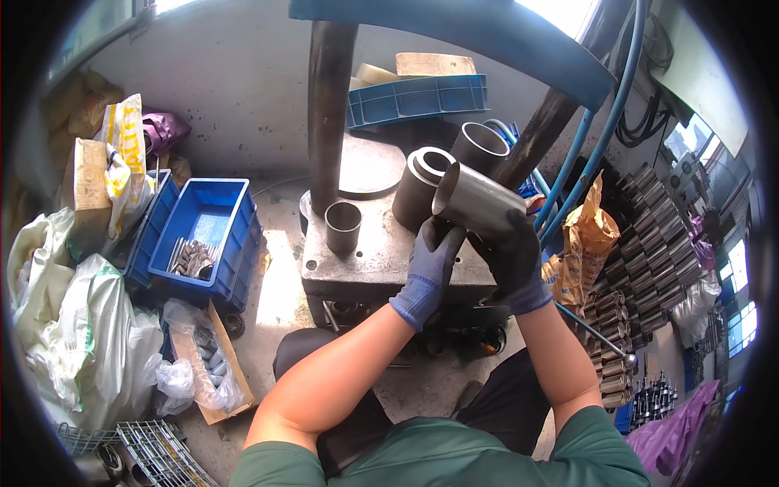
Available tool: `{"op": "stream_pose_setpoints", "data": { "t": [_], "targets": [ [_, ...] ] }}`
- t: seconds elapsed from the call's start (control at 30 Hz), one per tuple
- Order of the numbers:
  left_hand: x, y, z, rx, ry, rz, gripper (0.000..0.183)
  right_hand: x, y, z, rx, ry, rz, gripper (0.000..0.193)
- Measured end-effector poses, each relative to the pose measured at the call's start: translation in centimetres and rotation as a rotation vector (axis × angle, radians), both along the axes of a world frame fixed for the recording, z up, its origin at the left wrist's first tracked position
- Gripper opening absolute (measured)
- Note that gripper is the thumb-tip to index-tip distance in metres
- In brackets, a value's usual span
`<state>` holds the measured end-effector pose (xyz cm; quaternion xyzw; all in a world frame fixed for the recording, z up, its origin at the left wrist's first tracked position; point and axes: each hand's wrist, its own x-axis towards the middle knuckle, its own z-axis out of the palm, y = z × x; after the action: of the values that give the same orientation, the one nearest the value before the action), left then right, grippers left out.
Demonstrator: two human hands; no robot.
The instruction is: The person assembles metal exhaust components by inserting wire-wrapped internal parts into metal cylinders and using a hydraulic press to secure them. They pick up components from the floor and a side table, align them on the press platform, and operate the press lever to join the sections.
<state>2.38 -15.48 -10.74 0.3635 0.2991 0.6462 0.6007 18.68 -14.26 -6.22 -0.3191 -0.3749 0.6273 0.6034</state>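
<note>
A grey metal tube [479, 198] is tilted above the right part of the press table [373, 264], its open end facing left. My right hand [517, 258], in a blue and black glove, wraps round its lower right end. Under the tube's open end, my left hand [434, 264] has its gloved fingers curled against the tube; part of their grip is hidden. Behind the tube stands a thick dark cylinder [412, 203] with a lighter ring [432, 164] on top. A wider upright tube [480, 146] is farther back. A short dark tube [343, 230] stands at the table's left.
Steel columns [329, 114] and a blue crossbeam [454, 20] frame the table. Blue hoses [580, 170] hang at right, near stacked metal tubes [649, 235]. A blue bin [207, 231] holds small metal parts at left, beside white sacks [89, 341] and an open carton [215, 365].
</note>
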Motion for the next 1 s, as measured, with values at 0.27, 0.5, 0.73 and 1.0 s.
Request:
{"op": "stream_pose_setpoints", "data": {
  "t": [0.27,0.5,0.73,1.0],
  "targets": [
    [1.1,-0.1,-1.0,0.130,0.025,-0.101,0.045,3.8,-4.9,-3.7,-0.130,0.213,0.212,0.080],
    [2.3,0.2,-1.6,0.475,0.450,-0.011,0.058,4.5,-5.8,-5.1,-0.212,0.334,0.231,0.081],
    [3.1,1.1,-2.6,0.795,0.897,0.203,0.059,4.4,-5.4,-6.2,0.070,0.014,0.024,0.080],
    [4.0,0.4,-1.9,0.268,0.271,-0.142,0.062,4.1,-6.3,-6.3,-0.102,0.038,-0.042,0.077]
  ]
}}
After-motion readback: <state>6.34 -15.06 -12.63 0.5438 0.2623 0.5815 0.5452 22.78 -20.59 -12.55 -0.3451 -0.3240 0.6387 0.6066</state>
